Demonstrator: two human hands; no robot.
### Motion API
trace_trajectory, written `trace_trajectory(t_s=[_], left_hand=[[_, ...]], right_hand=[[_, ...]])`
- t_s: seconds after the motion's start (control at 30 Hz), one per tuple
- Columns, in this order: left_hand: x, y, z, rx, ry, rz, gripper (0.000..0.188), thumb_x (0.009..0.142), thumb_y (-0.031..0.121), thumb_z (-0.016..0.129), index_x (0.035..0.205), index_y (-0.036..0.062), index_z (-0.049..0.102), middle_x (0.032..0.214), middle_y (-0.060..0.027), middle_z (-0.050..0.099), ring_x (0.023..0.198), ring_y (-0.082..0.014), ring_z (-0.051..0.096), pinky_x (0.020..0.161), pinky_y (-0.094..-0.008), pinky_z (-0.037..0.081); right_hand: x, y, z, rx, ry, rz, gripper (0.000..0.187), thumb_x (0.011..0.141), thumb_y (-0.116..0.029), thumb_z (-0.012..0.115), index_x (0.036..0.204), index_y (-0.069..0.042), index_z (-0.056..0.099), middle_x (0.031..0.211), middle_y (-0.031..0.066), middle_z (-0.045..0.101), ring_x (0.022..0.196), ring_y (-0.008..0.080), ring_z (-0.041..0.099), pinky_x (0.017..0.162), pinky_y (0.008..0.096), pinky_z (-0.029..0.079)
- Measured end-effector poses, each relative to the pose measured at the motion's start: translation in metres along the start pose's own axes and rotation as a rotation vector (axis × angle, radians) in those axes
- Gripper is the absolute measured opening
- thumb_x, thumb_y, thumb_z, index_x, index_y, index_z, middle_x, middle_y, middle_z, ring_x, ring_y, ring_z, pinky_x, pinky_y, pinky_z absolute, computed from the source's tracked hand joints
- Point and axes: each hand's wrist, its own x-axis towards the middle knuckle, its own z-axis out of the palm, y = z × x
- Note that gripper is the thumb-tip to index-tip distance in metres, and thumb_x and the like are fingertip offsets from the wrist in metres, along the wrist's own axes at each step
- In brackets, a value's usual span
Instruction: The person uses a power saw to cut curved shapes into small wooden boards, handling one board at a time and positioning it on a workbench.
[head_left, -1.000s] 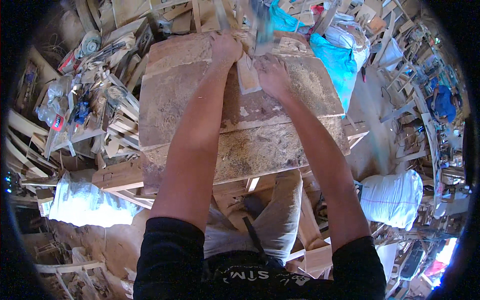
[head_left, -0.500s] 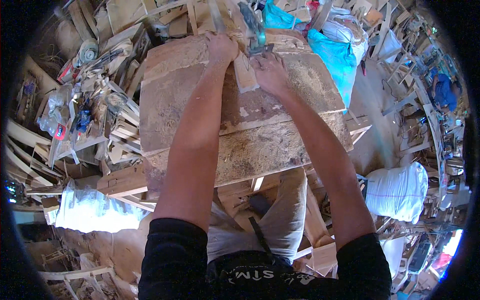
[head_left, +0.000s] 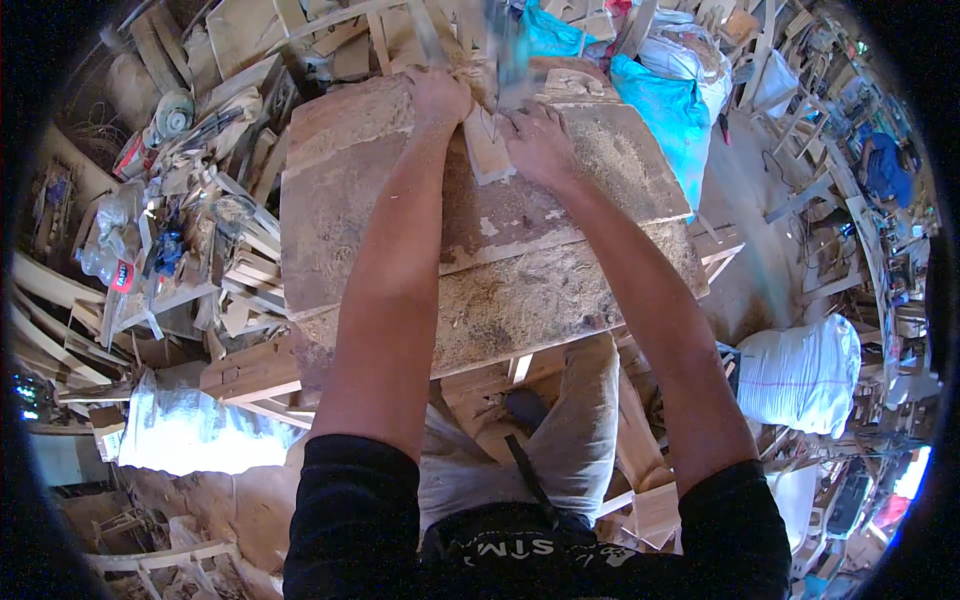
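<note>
A pale, flat piece of wood (head_left: pixel 487 150) lies on the dusty worktable (head_left: pixel 370 210), its near end pointing toward me. My left hand (head_left: pixel 440 97) is closed at its far left side, the fingertips partly hidden. On the right edge of the wood, my right hand (head_left: pixel 538 143) presses with bent fingers. Just beyond my hands stands a blurred green-grey upright machine part (head_left: pixel 511 60); whatever is at its foot cannot be made out. Sawdust covers much of the tabletop.
Scrap wood (head_left: pixel 255 250) is heaped at the left, near a plastic bottle (head_left: pixel 108 262). A turquoise sack (head_left: pixel 665 130) leans by the table's far right corner. White sacks (head_left: pixel 800 375) stand at the right. Another person in blue (head_left: pixel 885 170) is at the far right.
The machine part looks more smeared now. Both hands keep nearly the same place on the wood, and the whole view has shifted slightly.
</note>
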Motion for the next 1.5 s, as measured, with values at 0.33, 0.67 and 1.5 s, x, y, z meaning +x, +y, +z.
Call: trace_trajectory(t_s=[0.33, 0.67, 1.5], left_hand=[[-0.006, 0.002, 0.002, -0.085, 0.143, 0.026, 0.056, 0.091, 0.032, 0.064, 0.131, -0.0067, 0.059, 0.131, -0.0412, 0.054, 0.137, -0.0566, 0.038, 0.119, -0.0591, 0.028], [0.02, -0.029, 0.018, 0.036, 0.091, 0.007, 0.058, 0.091, 0.035, 0.065, 0.128, -0.0089, 0.059, 0.13, -0.0412, 0.055, 0.132, -0.0546, 0.042, 0.115, -0.0593, 0.031], [0.025, -0.013, 0.02, 0.009, 0.136, 0.012, 0.066, 0.087, 0.035, 0.072, 0.136, -0.0046, 0.053, 0.142, -0.0377, 0.047, 0.137, -0.0485, 0.043, 0.116, -0.052, 0.037]], right_hand=[[0.003, 0.002, 0.007, -0.02, 0.041, -0.025, 0.046, 0.106, -0.043, 0.043, 0.125, -0.012, 0.072, 0.137, 0.0207, 0.06, 0.131, 0.0414, 0.052, 0.115, 0.0569, 0.035], [0.008, -0.01, 0.006, 0.059, 0.0, -0.041, 0.051, 0.107, -0.047, 0.042, 0.126, -0.01, 0.071, 0.139, 0.0243, 0.059, 0.13, 0.0472, 0.052, 0.114, 0.057, 0.036], [0.02, -0.001, 0.006, 0.048, -0.055, -0.008, 0.052, 0.105, -0.051, 0.039, 0.143, -0.023, 0.06, 0.144, 0.0181, 0.058, 0.14, 0.0457, 0.045, 0.121, 0.0599, 0.026]])
